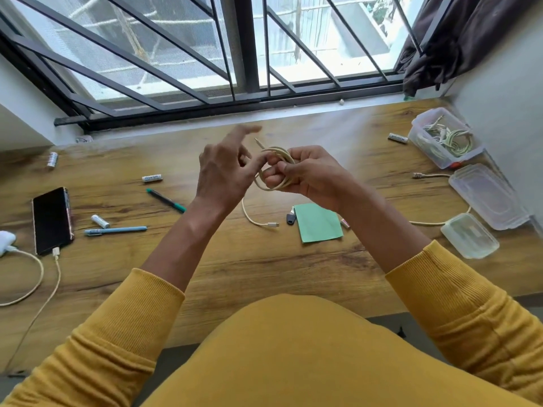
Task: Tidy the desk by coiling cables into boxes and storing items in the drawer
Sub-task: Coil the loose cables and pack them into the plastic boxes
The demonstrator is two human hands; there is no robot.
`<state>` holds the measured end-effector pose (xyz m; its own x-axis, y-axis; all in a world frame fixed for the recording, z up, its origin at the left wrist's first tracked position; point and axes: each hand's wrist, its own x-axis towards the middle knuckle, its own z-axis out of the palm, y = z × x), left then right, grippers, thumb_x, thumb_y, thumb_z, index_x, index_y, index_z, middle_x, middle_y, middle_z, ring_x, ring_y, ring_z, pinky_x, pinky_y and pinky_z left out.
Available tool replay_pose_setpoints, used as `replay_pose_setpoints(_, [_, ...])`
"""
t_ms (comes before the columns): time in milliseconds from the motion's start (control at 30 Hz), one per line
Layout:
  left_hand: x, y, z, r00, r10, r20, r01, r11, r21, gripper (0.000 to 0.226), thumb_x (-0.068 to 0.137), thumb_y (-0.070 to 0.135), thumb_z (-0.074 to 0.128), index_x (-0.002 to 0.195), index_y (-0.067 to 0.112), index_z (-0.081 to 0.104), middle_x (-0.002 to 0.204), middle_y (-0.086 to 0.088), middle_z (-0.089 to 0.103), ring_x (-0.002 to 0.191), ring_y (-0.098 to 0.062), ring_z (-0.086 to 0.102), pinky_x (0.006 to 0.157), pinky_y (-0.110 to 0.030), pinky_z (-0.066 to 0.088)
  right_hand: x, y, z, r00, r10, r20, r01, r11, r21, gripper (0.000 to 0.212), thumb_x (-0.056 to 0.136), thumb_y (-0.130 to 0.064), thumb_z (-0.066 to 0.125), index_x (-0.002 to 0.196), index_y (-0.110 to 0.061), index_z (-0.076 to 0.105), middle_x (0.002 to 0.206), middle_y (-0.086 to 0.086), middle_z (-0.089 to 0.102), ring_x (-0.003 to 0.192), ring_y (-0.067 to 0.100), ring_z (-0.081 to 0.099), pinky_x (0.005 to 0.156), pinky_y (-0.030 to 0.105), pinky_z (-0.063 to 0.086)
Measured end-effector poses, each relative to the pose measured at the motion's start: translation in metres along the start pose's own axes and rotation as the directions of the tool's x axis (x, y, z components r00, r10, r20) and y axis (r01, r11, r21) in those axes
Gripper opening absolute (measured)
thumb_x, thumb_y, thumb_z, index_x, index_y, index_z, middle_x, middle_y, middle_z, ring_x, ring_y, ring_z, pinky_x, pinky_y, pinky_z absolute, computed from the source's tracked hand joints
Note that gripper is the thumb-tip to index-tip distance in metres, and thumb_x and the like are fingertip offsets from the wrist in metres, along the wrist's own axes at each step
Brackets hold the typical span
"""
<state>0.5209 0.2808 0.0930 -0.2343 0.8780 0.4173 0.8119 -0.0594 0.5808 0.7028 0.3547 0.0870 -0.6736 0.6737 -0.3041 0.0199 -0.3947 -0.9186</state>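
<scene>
Above the middle of the wooden desk [264, 268] my right hand [308, 174] grips a cream cable [276, 168] wound into a small coil. One plug end sticks up from the coil and a loose tail hangs down to the desk, ending in a white plug [271, 224]. My left hand [226, 168] is beside the coil with its fingers spread, a lower finger touching the loops. At the back right an open clear plastic box [440, 157] holds coiled cables. A second cream cable [432, 175] lies near the lids.
Two clear lids [487, 195] [470, 236] lie at the right. A phone [51, 220] on a charging cable sits at the left beside a white charger [6, 240]. Batteries [152, 178], two pens [166, 200] [116, 230], a green note [318, 223] and a small dark USB stick [291, 218] are scattered about.
</scene>
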Motion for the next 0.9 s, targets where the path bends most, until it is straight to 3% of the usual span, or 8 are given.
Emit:
replay_pose_setpoints(67, [-0.003,0.005,0.003,0.971,-0.239,0.02,0.239,0.956,-0.17,0.055,0.087,0.05,0.084,0.13,0.025,0.062,0.073,0.003,0.074,0.061,-0.012,0.072,0.068,-0.035,0.059,-0.001,0.002,0.002,0.999,-0.003,-0.045,0.007,0.996,0.087,0.02,0.105,0.005,0.052,0.12,0.009,0.064,0.096,0.02,0.075,0.087,0.026,0.076,0.093,0.044,0.062])
replay_pose_setpoints(133, [-0.006,0.007,0.004,0.881,-0.449,0.151,0.468,0.778,-0.418,0.058,0.08,0.046,0.089,0.121,0.014,0.065,0.079,-0.004,0.078,0.067,-0.016,0.076,0.066,-0.034,0.062,-0.002,0.003,0.005,0.997,-0.012,-0.078,0.023,0.99,0.14,0.02,0.105,0.005,0.052,0.12,0.009,0.064,0.097,0.021,0.074,0.087,0.026,0.076,0.096,0.047,0.062])
replay_pose_setpoints(233, [-0.011,0.007,0.003,0.787,-0.498,0.364,0.598,0.474,-0.646,0.037,0.084,0.027,0.088,0.11,0.004,0.075,0.094,-0.009,0.08,0.081,-0.017,0.075,0.076,-0.032,0.06,-0.001,0.003,0.008,0.993,-0.031,-0.118,0.048,0.988,0.149,0.024,0.105,0.004,0.052,0.126,0.014,0.061,0.099,0.024,0.073,0.09,0.029,0.076,0.099,0.049,0.06])
replay_pose_setpoints(300, [-0.015,0.007,0.003,0.767,-0.473,0.433,0.621,0.379,-0.686,0.021,0.092,0.019,0.081,0.107,0.005,0.078,0.098,-0.01,0.081,0.087,-0.017,0.075,0.079,-0.029,0.06,-0.001,0.003,0.009,0.991,-0.042,-0.125,0.061,0.987,0.151,0.024,0.106,0.003,0.053,0.127,0.013,0.06,0.098,0.023,0.075,0.091,0.029,0.076,0.099,0.048,0.061])
replay_pose_setpoints(367, [-0.016,0.006,0.004,0.776,-0.477,0.412,0.61,0.404,-0.681,0.022,0.098,0.023,0.075,0.111,0.005,0.079,0.1,-0.01,0.081,0.089,-0.017,0.076,0.079,-0.028,0.06,-0.001,0.003,0.011,0.991,-0.065,-0.114,0.082,0.984,0.157,0.022,0.106,0.003,0.052,0.125,0.01,0.061,0.098,0.021,0.076,0.09,0.027,0.077,0.099,0.047,0.061])
replay_pose_setpoints(467, [-0.015,0.005,0.013,0.825,-0.47,0.313,0.56,0.607,-0.564,0.034,0.107,0.04,0.062,0.112,0.011,0.079,0.102,-0.011,0.08,0.095,-0.025,0.077,0.079,-0.033,0.062,-0.001,0.001,0.018,0.99,-0.103,-0.092,0.117,0.979,0.165,0.024,0.107,0.003,0.051,0.129,0.01,0.056,0.1,0.02,0.076,0.087,0.024,0.077,0.1,0.045,0.06])
replay_pose_setpoints(700, [-0.013,0.016,0.017,0.915,-0.383,0.13,0.404,0.847,-0.346,0.053,0.112,0.053,0.035,0.103,0.011,0.065,0.085,-0.005,0.073,0.072,-0.023,0.068,0.064,-0.048,0.061,-0.004,-0.01,0.02,0.989,-0.15,0.006,0.143,0.956,0.257,0.018,0.109,0.002,0.044,0.124,0.001,0.054,0.093,0.013,0.071,0.082,0.021,0.074,0.098,0.042,0.06])
replay_pose_setpoints(900, [-0.006,0.02,0.013,0.929,-0.342,0.141,0.362,0.768,-0.528,0.041,0.115,0.041,0.037,0.091,0.017,0.06,0.082,0.004,0.059,0.068,-0.003,0.051,0.067,-0.028,0.044,-0.007,-0.011,0.018,0.994,-0.09,0.062,0.064,0.941,0.332,0.018,0.1,-0.007,0.042,0.114,-0.012,0.054,0.08,-0.002,0.054,0.083,0.016,0.061,0.1,0.047,0.04])
